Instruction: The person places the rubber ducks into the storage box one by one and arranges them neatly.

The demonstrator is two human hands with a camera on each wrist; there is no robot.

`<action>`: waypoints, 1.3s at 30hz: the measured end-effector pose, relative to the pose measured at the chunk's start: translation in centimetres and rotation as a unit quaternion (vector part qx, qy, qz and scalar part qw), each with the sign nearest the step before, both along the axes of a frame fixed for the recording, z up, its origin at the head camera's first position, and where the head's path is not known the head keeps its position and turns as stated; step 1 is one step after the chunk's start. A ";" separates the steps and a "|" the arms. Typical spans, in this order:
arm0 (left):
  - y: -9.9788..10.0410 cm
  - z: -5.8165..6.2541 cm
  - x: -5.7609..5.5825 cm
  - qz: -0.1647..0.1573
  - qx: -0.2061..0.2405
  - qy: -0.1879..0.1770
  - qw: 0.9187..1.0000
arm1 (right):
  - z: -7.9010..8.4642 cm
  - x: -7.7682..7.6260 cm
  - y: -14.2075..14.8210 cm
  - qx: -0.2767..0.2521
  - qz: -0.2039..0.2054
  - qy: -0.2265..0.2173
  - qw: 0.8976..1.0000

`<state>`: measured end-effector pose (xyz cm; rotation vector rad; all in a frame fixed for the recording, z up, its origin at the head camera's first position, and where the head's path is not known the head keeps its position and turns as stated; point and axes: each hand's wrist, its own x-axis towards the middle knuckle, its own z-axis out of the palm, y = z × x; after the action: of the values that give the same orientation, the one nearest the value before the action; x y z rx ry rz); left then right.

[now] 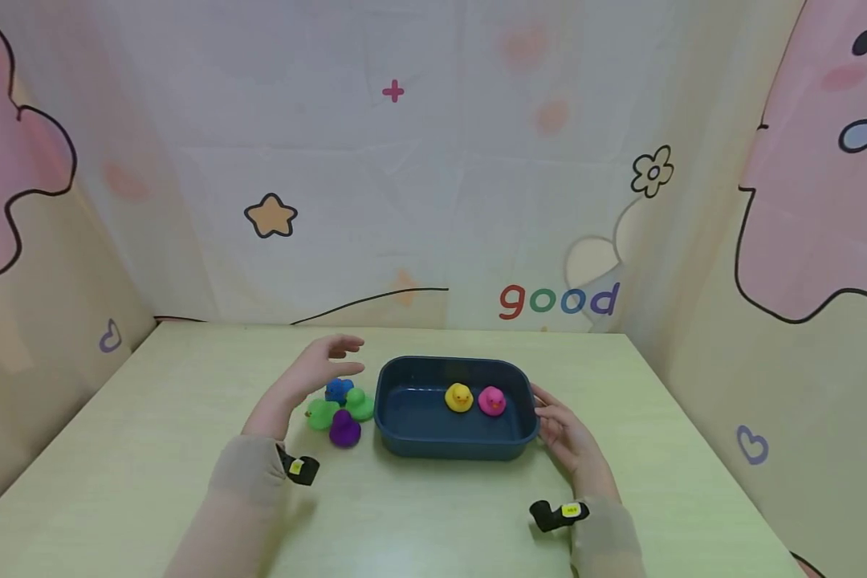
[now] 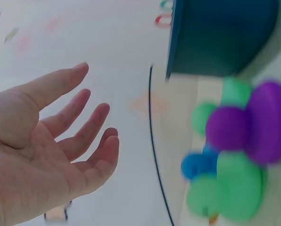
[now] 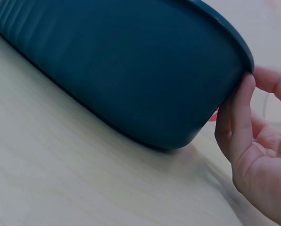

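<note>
A dark blue rectangular basin (image 1: pixel 448 446) stands on the table, with a yellow toy duck (image 1: pixel 458 398) and a pink toy duck (image 1: pixel 492 401) inside. Left of it cluster a blue duck (image 1: pixel 338 390), two green ducks (image 1: pixel 360 405) and a purple duck (image 1: pixel 344 429). My left hand (image 1: pixel 316 371) hovers over this cluster, palm facing the basin, fingers loosely bent and nothing in them. At the basin's right end, my right hand (image 1: pixel 569 437) touches the wall near the rim with its fingertips; in the right wrist view the fingers (image 3: pixel 243 113) lie against that end.
The pale wooden table (image 1: pixel 433 522) reaches back to a printed cloth wall (image 1: pixel 433 201), with similar cloth on both sides. Both wrists wear black camera mounts, the left mount (image 1: pixel 300 467) near the ducks and the right mount (image 1: pixel 558 514) in front of the basin's right side.
</note>
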<state>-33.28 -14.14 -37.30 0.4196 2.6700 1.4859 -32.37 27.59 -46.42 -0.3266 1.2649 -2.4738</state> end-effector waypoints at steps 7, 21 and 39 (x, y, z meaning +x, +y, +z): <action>-3.7 -1.2 1.3 0.012 0.013 -0.017 1.000 | 0.2 0.0 0.1 0.026 -0.006 0.001 1.000; -7.2 -3.6 1.9 -0.024 -0.011 -0.067 0.997 | 0.1 0.1 -0.2 0.035 -0.040 -0.033 0.998; -7.8 -6.3 1.4 -0.098 0.001 -0.098 0.990 | -0.1 -0.1 0.0 0.012 -0.018 -0.022 1.000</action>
<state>-31.90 -21.97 -43.58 0.4928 2.3996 1.3946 -32.42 27.63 -46.48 -0.2427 1.2919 -2.4807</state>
